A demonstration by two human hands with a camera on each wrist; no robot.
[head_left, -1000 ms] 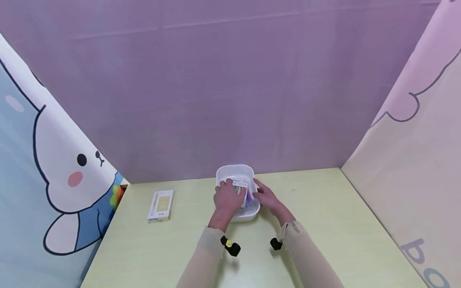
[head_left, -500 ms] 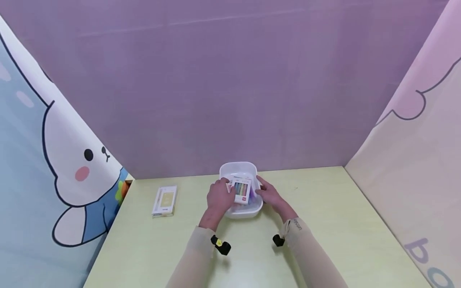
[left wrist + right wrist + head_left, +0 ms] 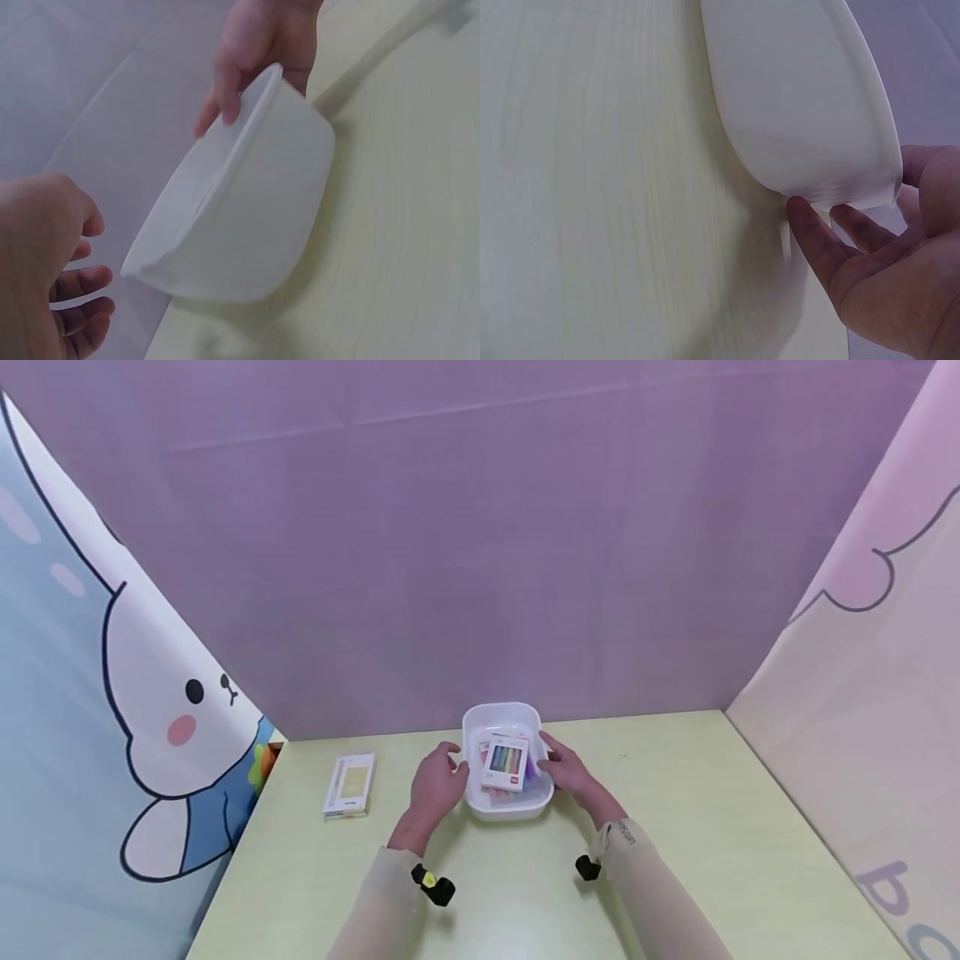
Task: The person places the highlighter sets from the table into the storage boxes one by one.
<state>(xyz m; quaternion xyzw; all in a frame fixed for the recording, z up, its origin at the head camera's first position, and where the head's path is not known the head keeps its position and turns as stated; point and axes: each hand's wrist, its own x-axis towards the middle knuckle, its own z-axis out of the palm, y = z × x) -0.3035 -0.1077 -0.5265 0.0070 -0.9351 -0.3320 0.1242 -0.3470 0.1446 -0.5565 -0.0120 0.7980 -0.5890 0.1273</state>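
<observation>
A white plastic tub [image 3: 510, 812] stands on the table near its back edge. Inside lies a small white box [image 3: 506, 762] with a row of coloured sticks pictured or showing on its front, on top of pink and purple packs [image 3: 532, 771] that it partly covers. My right hand [image 3: 567, 771] grips the tub's right side, thumb over the rim and fingers [image 3: 810, 229] against the outside wall. To the tub's left is my left hand [image 3: 437, 785], holding nothing, its fingers loosely bent; the left wrist view shows a gap between it and the tub wall [image 3: 247, 210].
A flat white box with a yellow panel [image 3: 352, 783] lies on the pale wooden table [image 3: 495, 893], left of the left hand. A purple cloth wall [image 3: 480, 552] rises behind the table, and printed cloth panels [image 3: 157, 735] stand at both sides.
My left hand has let go of the small white box, leaving it in the tub, and moved left out over the tub's rim. The right hand keeps its grip on the tub.
</observation>
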